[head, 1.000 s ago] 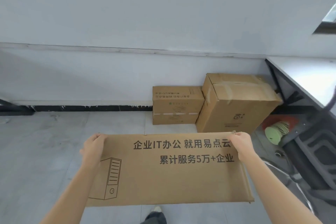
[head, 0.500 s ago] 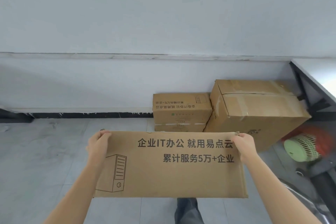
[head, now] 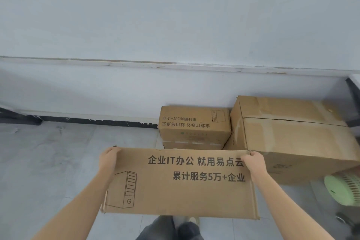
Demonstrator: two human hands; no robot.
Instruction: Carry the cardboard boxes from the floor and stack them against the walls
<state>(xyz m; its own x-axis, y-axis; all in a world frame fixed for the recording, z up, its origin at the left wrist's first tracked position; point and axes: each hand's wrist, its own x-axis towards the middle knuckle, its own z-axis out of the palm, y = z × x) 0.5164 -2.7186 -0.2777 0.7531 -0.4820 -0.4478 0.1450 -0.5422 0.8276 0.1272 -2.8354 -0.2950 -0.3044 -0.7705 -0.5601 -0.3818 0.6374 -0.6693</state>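
I carry a brown cardboard box (head: 181, 183) with black printed Chinese text and a computer-tower drawing, held in front of me above the floor. My left hand (head: 108, 159) grips its far left corner and my right hand (head: 254, 163) grips its far right corner, fingers curled over the far edge. Straight ahead, a smaller box with the same print (head: 194, 124) sits on another flat box (head: 192, 145) against the white wall (head: 175, 87). To its right a large taped box (head: 292, 138) stands on the floor by the wall.
A green plastic fan (head: 343, 191) lies on the floor at the right, below a dark desk frame (head: 353, 91). Grey floor tiles (head: 58, 161) stretch to the left along the black skirting. My legs and shoes (head: 175, 228) show beneath the carried box.
I have walked closer to the wall: the stacked boxes look larger and have shifted right. Both hands keep the same hold on the carried box.
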